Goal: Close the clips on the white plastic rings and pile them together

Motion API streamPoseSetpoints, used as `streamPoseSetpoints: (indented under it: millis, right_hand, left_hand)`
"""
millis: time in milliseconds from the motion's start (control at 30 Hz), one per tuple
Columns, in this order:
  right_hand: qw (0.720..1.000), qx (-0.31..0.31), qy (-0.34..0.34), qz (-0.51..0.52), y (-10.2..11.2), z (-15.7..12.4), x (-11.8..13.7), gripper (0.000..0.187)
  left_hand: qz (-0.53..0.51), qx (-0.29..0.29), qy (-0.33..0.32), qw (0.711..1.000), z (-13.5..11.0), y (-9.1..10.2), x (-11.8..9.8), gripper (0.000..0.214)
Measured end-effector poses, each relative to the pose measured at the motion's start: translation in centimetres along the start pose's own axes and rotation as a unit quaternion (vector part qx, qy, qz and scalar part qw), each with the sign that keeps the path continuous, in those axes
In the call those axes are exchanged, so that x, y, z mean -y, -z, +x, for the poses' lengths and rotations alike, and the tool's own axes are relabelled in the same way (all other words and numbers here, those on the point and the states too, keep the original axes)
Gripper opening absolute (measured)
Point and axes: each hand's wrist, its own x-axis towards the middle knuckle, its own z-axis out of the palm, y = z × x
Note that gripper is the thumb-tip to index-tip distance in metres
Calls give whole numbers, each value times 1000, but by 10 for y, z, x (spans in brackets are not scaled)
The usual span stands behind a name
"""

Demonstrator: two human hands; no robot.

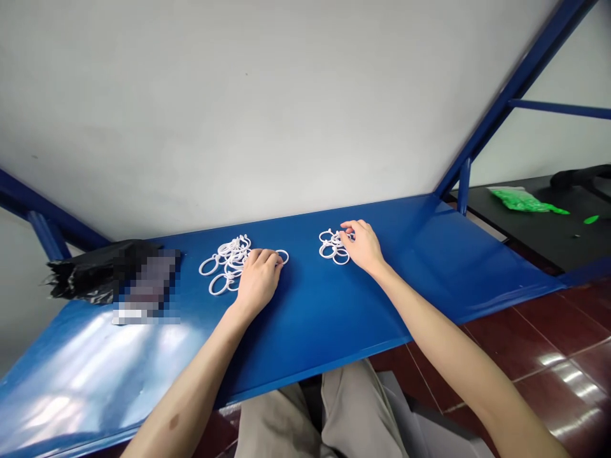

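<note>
Your left grip [261,277] is bent over with the fingers curled together, and a white ring [286,257] shows just past its thumb and fingertips; you have these at that ring, but whether they pinch it or only lie against it I cannot tell. Your right grip [361,245] is loosely curved, thumb and forefinger tips a little apart over a small cluster of white rings [327,250], and whether it has hold of one I cannot tell either. From the left, a crumpled black bag [102,267] lies on the blue worktop [305,318], near its back edge, with a dark flat thing [151,283] against its right side, blurred into squares. Next comes the larger heap of white rings [228,259], tangled and overlapping, each with a small knob or loop where this can be made out; your left grip covers its right side. A bare stretch of blue separates that heap from the small cluster, which sits to the left of your right grip and partly under its fingertips. Further right, beyond a slanting blue bar [506,95], a black worktop [529,230] carries a clear bag of bright green pieces [519,200], with one green piece [590,219] loose to its right.
</note>
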Motion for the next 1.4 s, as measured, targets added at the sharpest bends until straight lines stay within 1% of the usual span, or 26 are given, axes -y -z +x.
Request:
streamPoseSetpoints:
  millis: [133, 233, 300, 367, 433, 500, 567, 600, 667, 767, 833, 867, 900, 967, 1000, 1067, 1100, 1167, 1200, 1233, 1333, 1400]
  right_hand:
    - [999, -19, 14, 23, 1, -2, 5, 20]
    - [997, -36, 50, 41, 6, -6, 18, 18]
    - [994, -27, 85, 67, 9, -12, 31, 16]
    - [987, 17, 115, 108, 10, -19, 44, 16]
    - [974, 98, 130, 159, 9, -27, 55, 20]
    - [953, 187, 123, 206, 6, -34, 62, 23]
    - [933, 239, 99, 248, 2, -39, 65, 21]
    - [927, 248, 83, 267, 0, -41, 66, 19]
    - [920, 248, 56, 299, -2, -42, 65, 18]
    - [915, 254, 48, 309, -1, -42, 65, 26]
    - [916, 265, 45, 299, 1, -41, 66, 24]
    - [916, 266, 37, 298, 1, -41, 66, 20]
    - [917, 261, 26, 301, 1, -41, 67, 17]
    - [917, 242, 3, 316, -1, -42, 68, 13]
    - [918, 229, -5, 324, -2, -42, 68, 13]
    - [920, 201, -16, 337, -4, -44, 69, 14]
    - [920, 190, -19, 344, -5, -44, 69, 15]
    - [917, 178, -18, 357, -6, -46, 70, 16]
    - [915, 178, -14, 361, -7, -47, 70, 17]
    - [916, 178, -7, 360, -7, -48, 70, 18]
    - [926, 175, 30, 334, -5, -49, 71, 18]
    - [932, 173, 50, 314, -4, -49, 72, 17]
  left_hand:
    - [-28, -25, -9, 999, 2, 11, -8, 19]
    - [-68, -37, -38, 996, 2, 19, -17, 19]
    - [-94, -31, -62, 993, 0, 22, -23, 18]
    - [-116, -19, -87, 989, -1, 25, -30, 19]
    - [-135, -9, -117, 984, -3, 26, -37, 19]
    - [-145, -8, -146, 979, -5, 27, -41, 19]
    - [-148, -9, -164, 975, -6, 28, -43, 21]
    - [-149, -12, -169, 974, -6, 28, -44, 23]
    - [-153, -22, -179, 972, -7, 28, -44, 26]
    - [-149, -42, -184, 971, -8, 28, -43, 25]
    - [-145, -52, -166, 974, -8, 28, -43, 21]
    - [-147, -58, -145, 977, -9, 27, -42, 19]
    - [-154, -63, -117, 979, -9, 26, -42, 17]
    - [-176, -64, -35, 982, -9, 24, -41, 14]
    - [-189, -56, 10, 980, -9, 24, -42, 15]
    - [-217, -7, 84, 972, -7, 25, -43, 20]
    - [-234, 28, 109, 966, -7, 26, -45, 24]
    - [-280, 96, 136, 945, -5, 28, -48, 32]
    - [-308, 119, 144, 933, -4, 29, -50, 35]
    - [-337, 129, 152, 920, -4, 29, -51, 36]
    - [-410, 114, 186, 886, -4, 27, -52, 36]
    - [-435, 94, 207, 871, -5, 24, -51, 36]
